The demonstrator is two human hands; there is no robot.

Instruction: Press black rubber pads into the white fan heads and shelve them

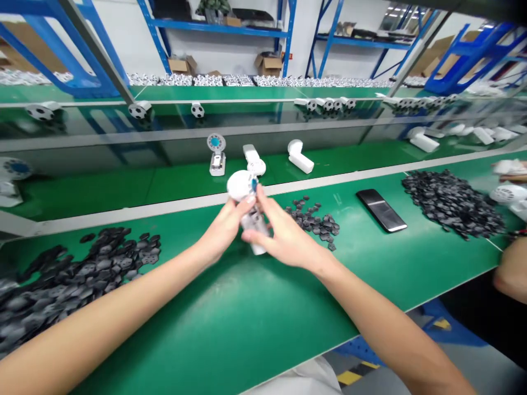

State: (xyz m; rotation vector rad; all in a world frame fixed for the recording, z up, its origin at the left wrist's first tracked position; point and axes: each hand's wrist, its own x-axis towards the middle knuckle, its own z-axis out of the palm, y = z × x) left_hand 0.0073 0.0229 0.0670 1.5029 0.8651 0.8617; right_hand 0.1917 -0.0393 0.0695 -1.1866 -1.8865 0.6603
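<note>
Both of my hands are closed round a small white handheld fan (240,185) with a round head, a bit of blue on it and a grey-white handle; it is slightly blurred. My left hand (224,226) grips it from the left, near the joint under the head. On the other side, my right hand (283,230) has its fingers along the head and its thumb across the handle. Just beyond, a fan with a blue centre (216,151) stands on the green conveyor, beside a white fan (254,160) and another bent white one (301,157).
Small black plastic pieces lie in a left pile (94,269), a middle cluster (317,219) and a right pile (453,203). A black phone (381,210) rests between the last two. Football-patterned fans (197,109) line the ledge behind. A co-worker's arm (513,269) shows at right.
</note>
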